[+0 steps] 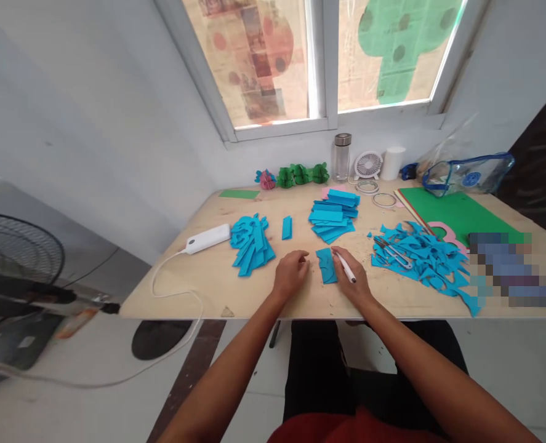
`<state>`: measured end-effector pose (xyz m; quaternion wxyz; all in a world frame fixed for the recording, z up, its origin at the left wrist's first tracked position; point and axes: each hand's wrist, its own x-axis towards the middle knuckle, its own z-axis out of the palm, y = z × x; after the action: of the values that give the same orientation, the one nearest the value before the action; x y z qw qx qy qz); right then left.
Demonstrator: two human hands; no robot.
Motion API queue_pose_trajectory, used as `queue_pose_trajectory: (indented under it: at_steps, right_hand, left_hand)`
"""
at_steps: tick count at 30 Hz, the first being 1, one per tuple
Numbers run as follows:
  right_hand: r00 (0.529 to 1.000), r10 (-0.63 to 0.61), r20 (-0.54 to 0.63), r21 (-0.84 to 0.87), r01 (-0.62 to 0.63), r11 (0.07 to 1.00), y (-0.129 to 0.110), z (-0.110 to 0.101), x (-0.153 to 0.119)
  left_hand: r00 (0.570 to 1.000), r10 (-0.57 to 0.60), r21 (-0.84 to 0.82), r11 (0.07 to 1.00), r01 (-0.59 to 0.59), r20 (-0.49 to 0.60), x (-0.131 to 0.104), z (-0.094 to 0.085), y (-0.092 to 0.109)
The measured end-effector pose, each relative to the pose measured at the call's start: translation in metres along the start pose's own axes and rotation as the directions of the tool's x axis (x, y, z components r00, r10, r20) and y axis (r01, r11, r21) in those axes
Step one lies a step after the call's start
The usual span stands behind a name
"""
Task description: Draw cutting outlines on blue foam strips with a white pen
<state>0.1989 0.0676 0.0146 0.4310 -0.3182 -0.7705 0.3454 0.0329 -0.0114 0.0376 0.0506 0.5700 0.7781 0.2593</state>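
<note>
My right hand (350,275) is closed around a white pen (345,267) with a dark end, beside a folded blue paper (326,266) that carries curved lines. To the left of that paper, my left hand (292,271) rests on the table with curled fingers; nothing can be made out in it. Blue folded strips (332,215) are stacked behind the hands, and a single strip (287,227) lies apart. Cut blue pieces (253,245) are piled on the left. Blue scraps (427,258) spread at the right, with scissors (394,253) on them.
A white power strip (208,239) with a cable lies on the table (171,289) at the left. Along the back stand paper crafts (300,175), a glass bottle (341,159), a small fan (368,166) and a clear pouch (471,175). Green sheets (476,212) lie at the right.
</note>
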Motion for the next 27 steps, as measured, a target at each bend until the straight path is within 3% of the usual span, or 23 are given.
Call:
queue_pose_trajectory:
  at_steps: [5, 11, 19, 27]
  right_hand:
    - [0.999, 0.036, -0.015, 0.032, -0.036, 0.999, 0.002, 0.002, 0.0]
    - [0.999, 0.036, -0.021, 0.06, -0.034, 0.998, 0.002, 0.003, 0.0]
    - [0.998, 0.053, -0.022, 0.06, -0.052, 0.997, 0.001, 0.003, 0.0]
    - [0.999, 0.045, -0.031, 0.074, -0.043, 0.996, -0.001, 0.001, 0.001]
  left_hand:
    - [0.995, -0.058, 0.036, 0.998, 0.055, 0.085, 0.03, 0.011, 0.017]
    - [0.981, -0.121, 0.117, 0.988, 0.104, 0.153, 0.043, 0.006, 0.02]
    - [0.979, -0.171, 0.076, 0.984, 0.164, 0.112, 0.033, 0.004, 0.02]
    - [0.989, -0.133, -0.212, 0.967, 0.143, 0.062, 0.009, -0.006, 0.018]
